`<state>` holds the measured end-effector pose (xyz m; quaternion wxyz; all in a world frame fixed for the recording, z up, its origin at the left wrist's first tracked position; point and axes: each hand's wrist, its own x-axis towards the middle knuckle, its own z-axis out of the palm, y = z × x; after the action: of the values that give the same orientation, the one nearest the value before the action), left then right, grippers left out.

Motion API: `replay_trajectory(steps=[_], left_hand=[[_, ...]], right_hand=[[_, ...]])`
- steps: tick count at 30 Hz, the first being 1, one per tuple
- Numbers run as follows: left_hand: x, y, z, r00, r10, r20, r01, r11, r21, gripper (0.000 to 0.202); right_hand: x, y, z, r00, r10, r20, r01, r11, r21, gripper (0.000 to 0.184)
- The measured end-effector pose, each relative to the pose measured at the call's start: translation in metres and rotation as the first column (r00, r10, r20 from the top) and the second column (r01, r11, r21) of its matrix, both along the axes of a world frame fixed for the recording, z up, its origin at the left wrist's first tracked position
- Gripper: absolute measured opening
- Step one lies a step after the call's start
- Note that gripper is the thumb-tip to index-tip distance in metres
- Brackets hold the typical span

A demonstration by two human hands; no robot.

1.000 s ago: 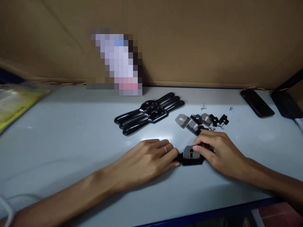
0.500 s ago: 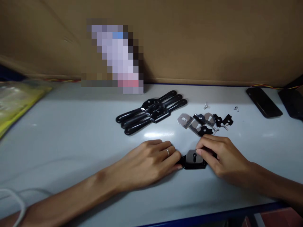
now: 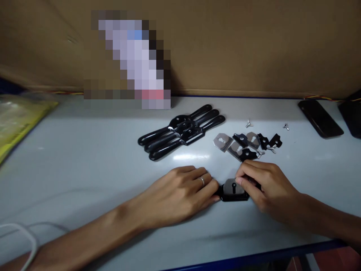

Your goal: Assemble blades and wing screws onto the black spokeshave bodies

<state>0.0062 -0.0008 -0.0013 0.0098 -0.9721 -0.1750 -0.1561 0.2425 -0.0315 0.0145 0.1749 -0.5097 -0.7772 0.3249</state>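
At the near edge of the pale surface [image 3: 84, 158], I have both hands on a black spokeshave body [image 3: 234, 195] with a silvery blade plate [image 3: 234, 186] lying on its middle, its keyhole slot facing up. My left hand [image 3: 180, 194] lies palm down over the left handle, fingers curled around it and pinning it flat. My right hand [image 3: 265, 184] covers the right handle, with thumb and forefinger pinched at the right edge of the blade plate.

Just beyond my right hand sits a loose cluster of spare blades and black caps [image 3: 248, 145], with 2 wing screws [image 3: 248, 123] a little further back, apart from each other. Behind my left hand, 3 more black spokeshave bodies [image 3: 182, 131] lie stacked side by side at a slant. A dark phone [image 3: 320, 118] rests at the far right, a yellow packet [image 3: 17, 120] at the far left, and a cardboard wall [image 3: 254, 45] closes off the back.

To do this step well, I judge the left hand should keep the body pressed firmly down so it cannot swivel, while the right fingertips nudge the plate square, the slot centred over the hole beneath it. I would keep fingertips off the blade's cutting edge.
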Motion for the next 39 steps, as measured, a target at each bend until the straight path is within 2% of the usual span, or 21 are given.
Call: replay_trajectory(steps=[7,12,19,30,39], left_hand=[[-0.0006,-0.0007,-0.0015,1.0,0.005,-0.011,-0.005,1.0,-0.027,0.028],[-0.0011,-0.0008,0.0,1.0,0.012,-0.021,-0.013,0.999,-0.05,0.03],[-0.0012,-0.0003,-0.0001,1.0,0.003,-0.025,-0.004,1.0,-0.026,0.033],[-0.0024,-0.0006,-0.0012,0.999,0.014,-0.047,-0.016,0.999,-0.041,0.033],[0.0001,-0.0017,0.0035,1.0,0.023,-0.013,-0.023,1.0,0.006,0.03]], right_hand=[[-0.0005,-0.0002,-0.0043,1.0,0.026,0.008,-0.026,0.999,0.034,0.018],[-0.0005,0.0016,-0.0019,1.0,0.017,0.025,-0.017,1.0,0.005,0.018],[0.0013,0.0042,-0.0017,1.0,0.013,-0.005,-0.013,1.0,0.004,0.016],[0.0016,0.0024,-0.0033,0.998,0.047,0.044,-0.049,0.998,0.047,0.019],[0.0035,0.0029,-0.0047,0.994,0.085,0.069,-0.091,0.991,0.094,0.02]])
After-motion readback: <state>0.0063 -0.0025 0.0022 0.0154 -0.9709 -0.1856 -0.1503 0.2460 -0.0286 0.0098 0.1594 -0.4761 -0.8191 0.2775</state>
